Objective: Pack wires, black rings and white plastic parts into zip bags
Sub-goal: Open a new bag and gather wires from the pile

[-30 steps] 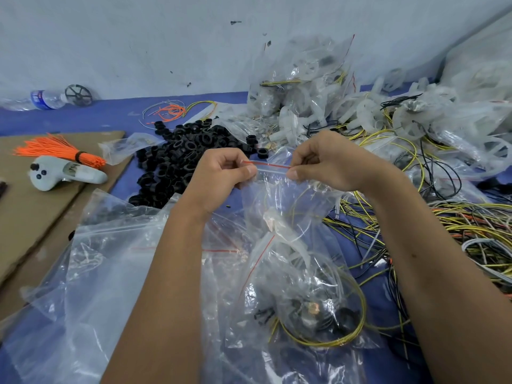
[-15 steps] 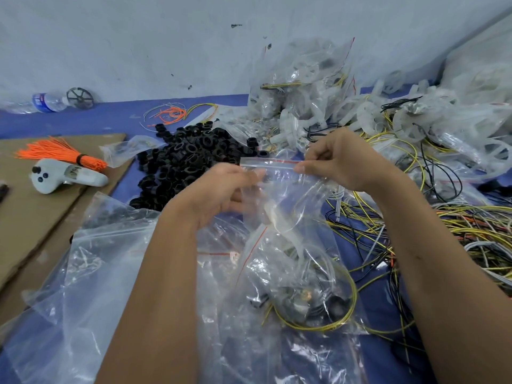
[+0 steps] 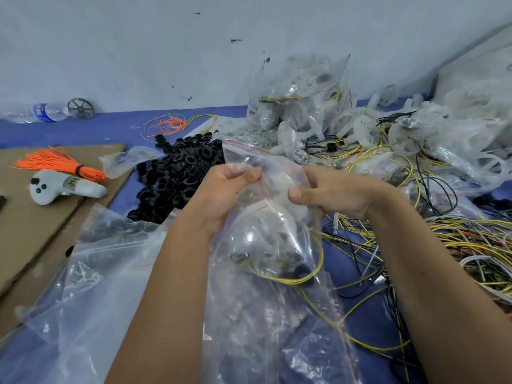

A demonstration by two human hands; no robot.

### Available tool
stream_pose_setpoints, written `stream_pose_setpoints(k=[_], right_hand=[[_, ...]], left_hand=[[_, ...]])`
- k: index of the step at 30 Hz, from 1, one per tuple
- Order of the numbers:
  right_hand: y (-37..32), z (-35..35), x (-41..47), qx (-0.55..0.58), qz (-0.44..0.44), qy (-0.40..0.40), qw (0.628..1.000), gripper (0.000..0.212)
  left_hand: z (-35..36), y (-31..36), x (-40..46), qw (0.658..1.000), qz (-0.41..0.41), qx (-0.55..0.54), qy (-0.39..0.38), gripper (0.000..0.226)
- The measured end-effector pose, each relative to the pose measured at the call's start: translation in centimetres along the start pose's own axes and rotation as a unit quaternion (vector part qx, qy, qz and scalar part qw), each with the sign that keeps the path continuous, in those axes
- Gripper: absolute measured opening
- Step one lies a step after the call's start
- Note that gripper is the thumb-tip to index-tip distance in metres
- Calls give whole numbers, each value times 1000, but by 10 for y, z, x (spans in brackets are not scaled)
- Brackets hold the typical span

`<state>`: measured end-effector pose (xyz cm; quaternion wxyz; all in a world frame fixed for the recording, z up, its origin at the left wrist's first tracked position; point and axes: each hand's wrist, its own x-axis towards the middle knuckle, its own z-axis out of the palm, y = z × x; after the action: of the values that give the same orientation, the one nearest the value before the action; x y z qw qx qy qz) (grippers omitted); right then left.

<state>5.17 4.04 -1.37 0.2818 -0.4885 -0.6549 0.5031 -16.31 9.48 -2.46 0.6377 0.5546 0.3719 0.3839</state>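
Note:
A clear zip bag with a red seal line hangs between my hands at the centre; inside it lie a coiled yellow wire, a black ring and a white plastic part. My left hand grips the bag's upper left side with curled fingers. My right hand holds its right side, thumb pressed on the plastic. A heap of black rings lies just beyond my left hand. Loose yellow, black and white wires spread to the right. White plastic parts pile up at the back right.
Empty zip bags cover the near left. Filled bags stack against the wall. On the cardboard sheet at left lie a grey controller and an orange tie bundle. A water bottle rests by the wall.
Both hands have slid down from the bag's seal strip to its sides below the top. The bag's top edge now stands free above my hands.

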Motion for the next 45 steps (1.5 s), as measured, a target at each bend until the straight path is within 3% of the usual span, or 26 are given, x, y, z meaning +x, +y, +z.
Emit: stream_pose_setpoints(k=[2, 5, 9, 11, 15, 17, 20, 22, 25, 28, 32, 34, 36, 40, 45], right_hand=[[-2, 1, 2, 35, -21, 37, 999, 50], [-6, -6, 3, 111, -1, 105, 988, 56], [-33, -36, 32, 250, 29, 231, 940, 27], [-58, -64, 57, 304, -2, 320, 897, 32], [-98, -107, 89, 440, -96, 393, 802, 59], [-98, -107, 97, 400, -68, 430, 807, 69], [-83, -70, 95, 305, -51, 435, 846, 50], [-70, -30, 79, 251, -57, 415, 873, 32], [-45, 29, 45, 147, -64, 379, 911, 8], [-21, 67, 12, -73, -54, 352, 931, 14], [1, 84, -21, -318, -53, 242, 915, 32], [9, 86, -32, -316, -38, 213, 924, 41], [16, 87, -39, -239, -35, 213, 947, 41], [20, 90, -36, -102, -76, 301, 945, 30], [23, 84, -37, 3, -88, 314, 945, 5]], left_hand=[[6, 3, 1, 999, 14, -41, 23, 19], [5, 8, 10, 991, 15, -99, 88, 27], [-6, 7, 23, 983, -2, 11, 185, 31], [-8, 6, 24, 982, -10, 36, 183, 31], [-6, 4, 16, 989, -26, 117, 84, 29], [-10, 2, 11, 978, -35, 206, -13, 23], [-21, 4, 4, 931, -70, 319, -164, 16], [-25, 8, 1, 897, -65, 377, -222, 20], [-25, 12, 1, 865, -64, 443, -226, 31], [-27, 13, 2, 851, -70, 482, -198, 37], [-30, 15, 1, 871, -36, 453, -189, 29], [-30, 15, 2, 893, -1, 424, -150, 28], [-29, 15, 2, 910, 34, 399, -103, 26], [-23, 14, 1, 947, 103, 302, -44, 23], [-8, 11, 8, 956, 203, 209, 27, 18]])
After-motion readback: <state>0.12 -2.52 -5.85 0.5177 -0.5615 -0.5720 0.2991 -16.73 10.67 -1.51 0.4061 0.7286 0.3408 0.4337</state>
